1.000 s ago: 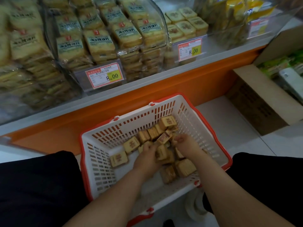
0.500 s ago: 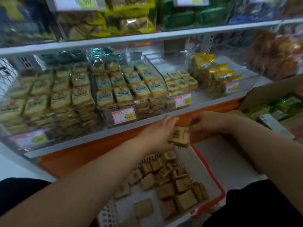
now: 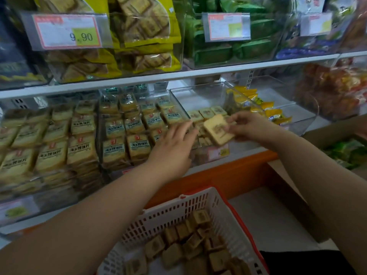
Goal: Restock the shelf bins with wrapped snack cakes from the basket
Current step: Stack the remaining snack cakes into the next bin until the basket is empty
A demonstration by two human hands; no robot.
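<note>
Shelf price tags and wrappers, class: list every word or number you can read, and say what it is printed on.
"9.90": price tag on the upper-left bin.
Price tag on the bin with the square cakes: blurred, perhaps "8.00", not certain.
Price tag on the green packets' bin: unreadable.
Price tag at upper right: unreadable.
Packet labels in the middle bins: characters too blurred.
Snack cake print: blurred.

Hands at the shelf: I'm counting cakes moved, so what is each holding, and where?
Right hand pinches a square tan wrapped snack cake by its right edge; left hand holds nothing.
</note>
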